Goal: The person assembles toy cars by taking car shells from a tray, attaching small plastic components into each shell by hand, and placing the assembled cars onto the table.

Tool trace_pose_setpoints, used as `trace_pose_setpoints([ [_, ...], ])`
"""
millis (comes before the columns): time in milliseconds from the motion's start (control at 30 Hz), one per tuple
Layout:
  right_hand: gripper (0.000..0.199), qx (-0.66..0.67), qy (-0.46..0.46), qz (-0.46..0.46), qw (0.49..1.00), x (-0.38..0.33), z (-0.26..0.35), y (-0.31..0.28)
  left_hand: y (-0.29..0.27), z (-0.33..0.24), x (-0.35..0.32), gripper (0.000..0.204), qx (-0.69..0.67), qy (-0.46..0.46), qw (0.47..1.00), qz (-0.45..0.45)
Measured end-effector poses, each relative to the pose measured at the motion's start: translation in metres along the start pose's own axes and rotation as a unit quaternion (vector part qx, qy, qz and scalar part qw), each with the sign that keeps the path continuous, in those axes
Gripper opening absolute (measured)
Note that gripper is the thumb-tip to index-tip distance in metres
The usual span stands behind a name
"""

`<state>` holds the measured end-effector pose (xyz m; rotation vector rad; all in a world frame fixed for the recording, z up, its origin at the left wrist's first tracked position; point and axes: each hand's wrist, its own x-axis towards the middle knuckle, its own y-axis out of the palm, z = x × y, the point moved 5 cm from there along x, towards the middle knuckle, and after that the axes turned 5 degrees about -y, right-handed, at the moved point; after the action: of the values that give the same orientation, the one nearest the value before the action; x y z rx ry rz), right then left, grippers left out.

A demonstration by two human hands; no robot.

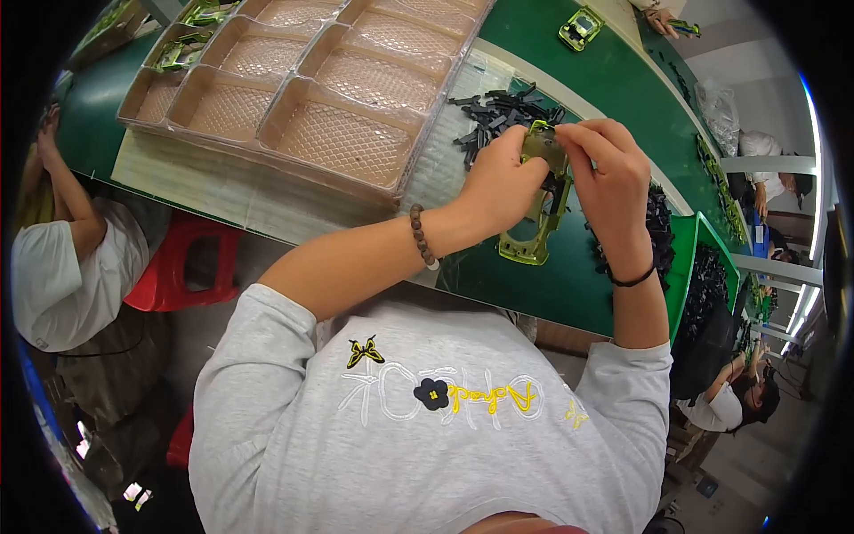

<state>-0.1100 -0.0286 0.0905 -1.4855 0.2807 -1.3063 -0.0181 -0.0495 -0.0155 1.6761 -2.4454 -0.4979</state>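
Note:
My left hand is wrapped round a bright green plastic housing, its thumb lying across the upper part. The housing is long, with a large rounded opening at its near end and a dark area midway along it. At the far end, my right hand pinches with thumb and forefinger right by the housing's edge. Whatever sits between those fingertips is too small or hidden to name. Just beyond my left hand lies a loose heap of black plastic strips.
A clear compartment tray stands at the left, with green housings in its far-left cells. Another green part rests on the green belt. Black parts fill a green bin at my right. A red stool and co-workers are nearby.

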Motion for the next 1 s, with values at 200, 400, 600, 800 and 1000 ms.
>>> trace_pose_setpoints([
  [200, 0.010, -0.061, -0.065, -0.006, 0.996, -0.003, 0.006, 0.005, 0.002, 0.004, -0.001, 0.019, 0.010, -0.005, 1.000, 0.000],
  [400, 0.014, 0.174, 0.126, 0.093, 0.972, 0.006, -0.029, 0.003, 0.001, -0.011, -0.001, 0.019, 0.078, 0.022, 0.997, 0.002],
  [600, 0.025, 0.387, 0.245, 0.266, 0.848, 0.006, -0.046, 0.008, -0.001, -0.029, -0.007, 0.025, 0.195, -0.007, 0.979, 0.065],
  [800, 0.030, 0.429, 0.389, 0.126, 0.805, 0.034, -0.152, 0.025, -0.052, -0.104, -0.055, 0.038, 0.290, 0.256, 0.919, -0.080],
  [1000, 0.027, 0.595, 0.588, -0.205, 0.508, 0.068, -0.228, 0.123, -0.195, -0.148, -0.059, 0.020, 0.407, 0.218, 0.839, -0.288],
])
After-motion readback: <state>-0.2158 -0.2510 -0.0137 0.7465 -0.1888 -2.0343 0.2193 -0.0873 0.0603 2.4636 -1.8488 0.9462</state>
